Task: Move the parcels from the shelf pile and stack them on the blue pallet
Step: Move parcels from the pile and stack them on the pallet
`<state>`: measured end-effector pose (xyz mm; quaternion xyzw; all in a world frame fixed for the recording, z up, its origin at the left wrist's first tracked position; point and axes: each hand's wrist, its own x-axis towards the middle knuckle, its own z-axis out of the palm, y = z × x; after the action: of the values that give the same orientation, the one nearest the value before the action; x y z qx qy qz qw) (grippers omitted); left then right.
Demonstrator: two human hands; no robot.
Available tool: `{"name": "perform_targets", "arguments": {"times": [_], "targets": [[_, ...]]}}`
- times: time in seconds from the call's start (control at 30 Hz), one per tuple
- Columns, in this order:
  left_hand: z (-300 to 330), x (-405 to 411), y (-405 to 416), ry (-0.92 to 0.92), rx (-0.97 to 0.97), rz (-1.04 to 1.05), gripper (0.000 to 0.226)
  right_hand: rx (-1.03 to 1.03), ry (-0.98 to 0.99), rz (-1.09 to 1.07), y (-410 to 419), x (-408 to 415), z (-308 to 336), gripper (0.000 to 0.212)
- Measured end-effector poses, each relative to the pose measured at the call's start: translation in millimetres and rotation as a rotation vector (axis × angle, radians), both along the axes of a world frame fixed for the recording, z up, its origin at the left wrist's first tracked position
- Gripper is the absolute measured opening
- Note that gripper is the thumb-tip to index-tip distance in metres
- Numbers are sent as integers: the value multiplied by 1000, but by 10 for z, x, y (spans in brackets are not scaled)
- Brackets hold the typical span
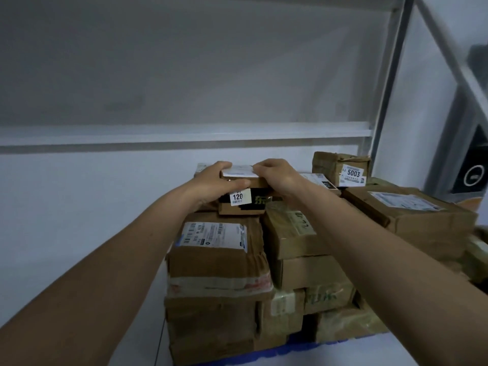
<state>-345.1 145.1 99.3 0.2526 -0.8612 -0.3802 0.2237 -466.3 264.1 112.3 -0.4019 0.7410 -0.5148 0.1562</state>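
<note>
A small brown parcel [244, 192] with a black band and a white "120" sticker sits on top of the stacked cardboard parcels. My left hand [211, 180] grips its left end, thumb across the front face and fingers over the top. My right hand [277, 175] grips its right end the same way. Below it stands a tall stack of taped parcels [219, 262] resting on the blue pallet [298, 347], whose edge shows at the bottom.
More parcels lie to the right, one marked "5003" [340, 169] and a wide flat box [412, 215]. A white wall and a metal shelf frame [388, 75] stand behind. A dark device [472, 173] sits at the far right.
</note>
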Motion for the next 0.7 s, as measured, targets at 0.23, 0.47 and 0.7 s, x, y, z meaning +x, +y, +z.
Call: {"name": "perform_targets", "arguments": {"times": [0.23,0.47,0.7], "targets": [[-5,25,14,-97,-40,16,88,37,186,10,-93,-34,-47,26],[-31,19,97,-147,-89,-8,92,81,258,27,-86,-40,-94,45],[-29,31,138,-141,38,57,84,104,293,58,-127,-24,-105,42]]}}
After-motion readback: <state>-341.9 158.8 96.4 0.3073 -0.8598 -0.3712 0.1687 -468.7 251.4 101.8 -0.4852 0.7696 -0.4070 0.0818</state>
